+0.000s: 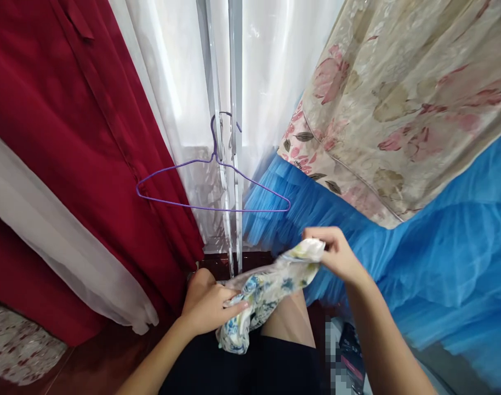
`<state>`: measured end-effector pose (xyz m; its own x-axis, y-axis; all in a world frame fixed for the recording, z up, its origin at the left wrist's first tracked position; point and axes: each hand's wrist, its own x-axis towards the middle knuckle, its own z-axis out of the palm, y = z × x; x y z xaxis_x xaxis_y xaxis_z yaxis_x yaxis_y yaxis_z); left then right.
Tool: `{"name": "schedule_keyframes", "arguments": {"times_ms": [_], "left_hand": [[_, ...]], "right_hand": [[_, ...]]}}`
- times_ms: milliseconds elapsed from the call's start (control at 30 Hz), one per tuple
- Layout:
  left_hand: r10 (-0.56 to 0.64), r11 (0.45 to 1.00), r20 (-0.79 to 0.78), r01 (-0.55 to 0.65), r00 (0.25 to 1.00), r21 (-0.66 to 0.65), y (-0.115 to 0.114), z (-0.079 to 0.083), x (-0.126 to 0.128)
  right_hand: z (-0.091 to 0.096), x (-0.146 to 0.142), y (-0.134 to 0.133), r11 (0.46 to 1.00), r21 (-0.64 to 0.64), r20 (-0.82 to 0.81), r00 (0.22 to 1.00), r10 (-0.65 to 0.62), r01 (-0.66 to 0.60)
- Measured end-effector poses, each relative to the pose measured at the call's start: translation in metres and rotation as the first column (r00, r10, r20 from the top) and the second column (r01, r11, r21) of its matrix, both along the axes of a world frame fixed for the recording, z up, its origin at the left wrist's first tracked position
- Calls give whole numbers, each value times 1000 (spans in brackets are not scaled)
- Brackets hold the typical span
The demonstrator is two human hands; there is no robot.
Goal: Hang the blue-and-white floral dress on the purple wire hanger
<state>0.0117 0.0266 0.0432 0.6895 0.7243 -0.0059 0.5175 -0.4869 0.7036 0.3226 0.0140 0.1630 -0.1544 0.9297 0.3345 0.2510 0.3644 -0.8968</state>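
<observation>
A white cloth with a blue and yellow floral print (271, 291) is stretched between my two hands above my lap. My right hand (336, 252) pinches its raised upper end. Lower down, my left hand (215, 307) grips the bunched part, with the thumb lying over the fabric. The cloth is crumpled, so I cannot tell what kind of garment it is. Just beyond my hands, a purple wire hanger (213, 207) hangs with nothing on it, in front of thin metal poles (235, 82).
Red drapes (110, 137) and a sheer white fabric (69, 241) hang on the left. To the right, a beige floral cloth (398, 109) hangs over blue tulle (439, 263). White curtains (271, 66) are behind the poles. A dark item (351, 351) lies beside my right forearm.
</observation>
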Motion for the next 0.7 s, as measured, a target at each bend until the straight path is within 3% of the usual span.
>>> {"name": "schedule_keyframes", "arguments": {"times_ms": [67, 133, 200, 300, 400, 500, 700], "left_hand": [[55, 985, -6, -54, 998, 162, 10, 19, -3], [96, 947, 47, -106, 994, 304, 18, 40, -4], [92, 915, 104, -125, 990, 384, 24, 59, -4], [99, 893, 156, -157, 983, 422, 31, 78, -8], [170, 921, 233, -238, 958, 308, 33, 86, -24], [273, 939, 282, -318, 920, 130, 36, 87, -55], [317, 937, 238, -343, 918, 73, 76, 76, -138]], "right_hand": [[17, 11, 41, 981, 167, -38, 995, -89, 94], [30, 15, 86, 967, 211, -138, 983, -118, 145], [40, 13, 130, 980, 134, -231, 966, -114, 148], [50, -7, 173, 993, -116, -296, 955, -8, -28], [51, -38, 184, 950, -266, -261, 961, 90, -161], [49, -59, 173, 930, -272, -268, 948, 175, -248], [55, -48, 154, 926, -205, -232, 935, 269, -317]]}}
